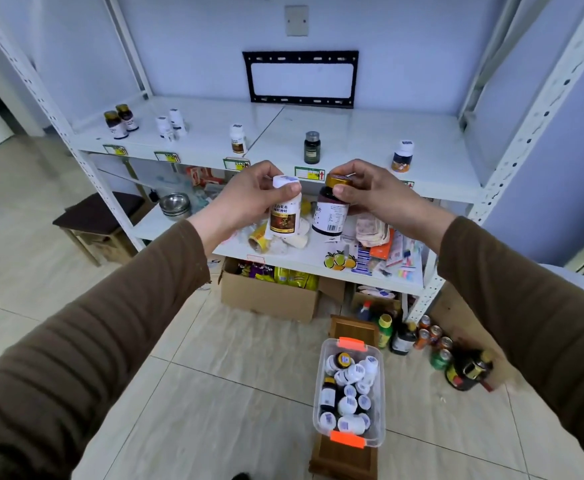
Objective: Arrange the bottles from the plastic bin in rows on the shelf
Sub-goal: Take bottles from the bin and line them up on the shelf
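My left hand [249,199] grips a white bottle [284,213] with a brown label by its cap end. My right hand [370,192] pinches a dark bottle [330,216] by its gold cap. Both bottles hang side by side in front of the white shelf [352,133]. On that shelf stand two dark gold-capped bottles [121,121] at the left, two white bottles [171,125], one white bottle [237,138], a dark green bottle [312,147] and an orange-labelled bottle [402,156]. The clear plastic bin [380,400] with orange latches sits below on a wooden stand, holding several bottles.
A lower shelf [318,258] carries packets, papers and steel bowls [175,204]. A cardboard box [269,296] sits on the floor under it. Drink bottles and cans [432,341] stand on the floor at the right. A dark stool [100,216] is at the left.
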